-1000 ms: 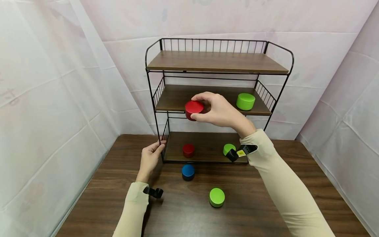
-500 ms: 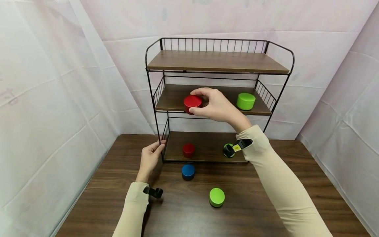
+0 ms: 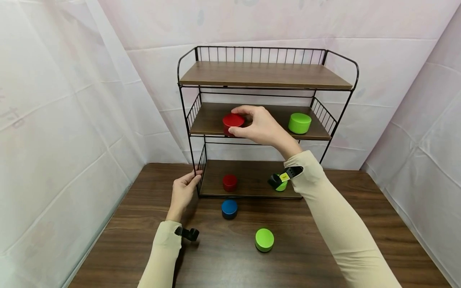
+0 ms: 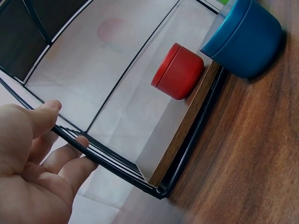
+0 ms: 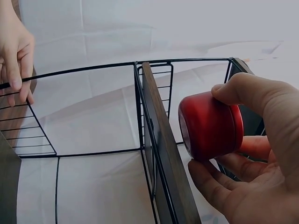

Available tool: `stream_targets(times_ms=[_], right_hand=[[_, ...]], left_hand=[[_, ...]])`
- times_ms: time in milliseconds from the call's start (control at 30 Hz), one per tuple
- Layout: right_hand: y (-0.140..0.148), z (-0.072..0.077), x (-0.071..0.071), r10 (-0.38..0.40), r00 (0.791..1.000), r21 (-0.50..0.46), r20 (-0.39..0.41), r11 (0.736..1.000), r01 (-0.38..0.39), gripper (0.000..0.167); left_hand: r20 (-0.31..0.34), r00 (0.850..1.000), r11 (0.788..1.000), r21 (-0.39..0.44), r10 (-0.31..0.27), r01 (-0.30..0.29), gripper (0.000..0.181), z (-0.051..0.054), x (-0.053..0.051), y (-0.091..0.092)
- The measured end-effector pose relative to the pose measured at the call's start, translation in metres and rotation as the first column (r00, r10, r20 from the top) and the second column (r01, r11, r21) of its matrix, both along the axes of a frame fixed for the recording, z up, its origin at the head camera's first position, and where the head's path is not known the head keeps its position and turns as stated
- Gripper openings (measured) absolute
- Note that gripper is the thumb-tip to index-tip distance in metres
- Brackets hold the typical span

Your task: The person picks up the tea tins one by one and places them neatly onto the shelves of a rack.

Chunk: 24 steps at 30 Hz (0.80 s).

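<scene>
My right hand (image 3: 262, 127) pinches a small red round tin (image 3: 232, 121) between thumb and fingers at the front of the middle shelf, left of centre. In the right wrist view the red tin (image 5: 208, 126) stands slightly apart from the shelf board (image 5: 170, 149). With thumb and fingers my left hand (image 3: 183, 194) grips the left front post of the black wire rack (image 3: 191, 152). Another red tin (image 3: 229, 183) sits on the bottom shelf, and a green tin (image 3: 299, 123) on the middle shelf's right side.
A second green tin (image 3: 282, 186) on the bottom shelf is partly hidden by the right wrist camera (image 3: 276, 181). On the table before the rack stand a blue tin (image 3: 229, 209) and a green tin (image 3: 264, 240). The wooden top shelf (image 3: 264, 74) lies above my right hand.
My right hand has carried the red tin slightly up and forward, then lowered little, to the middle shelf's front edge. The left hand keeps its hold on the rack post.
</scene>
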State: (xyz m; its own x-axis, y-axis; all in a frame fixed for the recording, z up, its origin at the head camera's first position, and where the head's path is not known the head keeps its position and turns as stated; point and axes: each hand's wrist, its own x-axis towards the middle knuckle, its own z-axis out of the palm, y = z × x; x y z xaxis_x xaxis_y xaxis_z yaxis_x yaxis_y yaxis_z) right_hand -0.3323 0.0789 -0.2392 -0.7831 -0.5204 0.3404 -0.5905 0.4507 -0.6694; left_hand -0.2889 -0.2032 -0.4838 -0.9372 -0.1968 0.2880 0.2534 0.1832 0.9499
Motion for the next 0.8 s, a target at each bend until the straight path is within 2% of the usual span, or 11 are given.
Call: stream_targets(times_ms=[233,300,433,667,800], right_hand=[[-0.002,-0.002,-0.006,-0.023,0.999,-0.019,0.032,1.0,0.024,0.051],[-0.002,-0.003,-0.007,-0.029,0.999,-0.028,0.043,0.999,0.031,0.051],[-0.004,-0.004,-0.009,-0.038,0.997,-0.035,0.062,0.999,0.04,0.053],[-0.005,-0.006,-0.015,-0.051,0.994,-0.05,0.1,0.997,0.056,0.055],[-0.006,-0.008,-0.018,-0.059,0.992,-0.058,0.112,0.996,0.066,0.058]], left_hand=[[0.039,0.999,0.999,-0.039,-0.02,0.021,0.029,0.032,0.02,0.008],[0.042,0.999,0.999,-0.043,-0.016,0.018,0.029,0.033,0.02,0.009],[0.049,0.999,0.999,-0.049,-0.01,0.012,0.029,0.03,0.018,0.009],[0.044,0.999,1.0,0.017,-0.007,0.006,0.029,0.007,0.004,0.003],[0.021,1.0,1.0,0.018,0.003,-0.003,0.029,0.004,0.003,0.002]])
